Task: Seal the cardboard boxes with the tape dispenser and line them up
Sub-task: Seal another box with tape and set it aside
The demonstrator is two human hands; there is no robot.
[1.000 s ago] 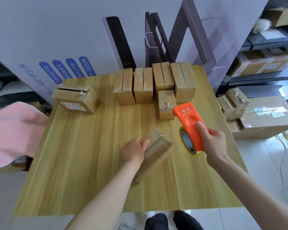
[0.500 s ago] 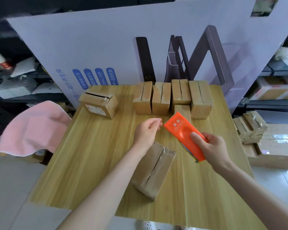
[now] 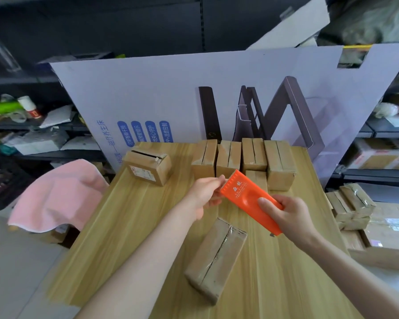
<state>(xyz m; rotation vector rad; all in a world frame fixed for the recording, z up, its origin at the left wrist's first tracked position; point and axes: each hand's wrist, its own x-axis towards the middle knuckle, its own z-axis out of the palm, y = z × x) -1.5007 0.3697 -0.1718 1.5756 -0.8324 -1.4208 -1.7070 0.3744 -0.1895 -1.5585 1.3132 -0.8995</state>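
Bare desk (image 3: 129, 226) lies open from 7 to 9 o'clock; a box row (image 3: 228, 157) walls 12 o'clock, one box (image 3: 214, 256) blocks 6 o'clock.

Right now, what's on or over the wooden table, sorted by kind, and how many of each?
Cardboard boxes: 7 (four in the back row, one just in front of that row, one at the far left, one nearest)
Orange tape dispenser: 1, held above the table
Total: 8

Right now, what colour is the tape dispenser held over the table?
The tape dispenser is bright orange, seen best in the head view.
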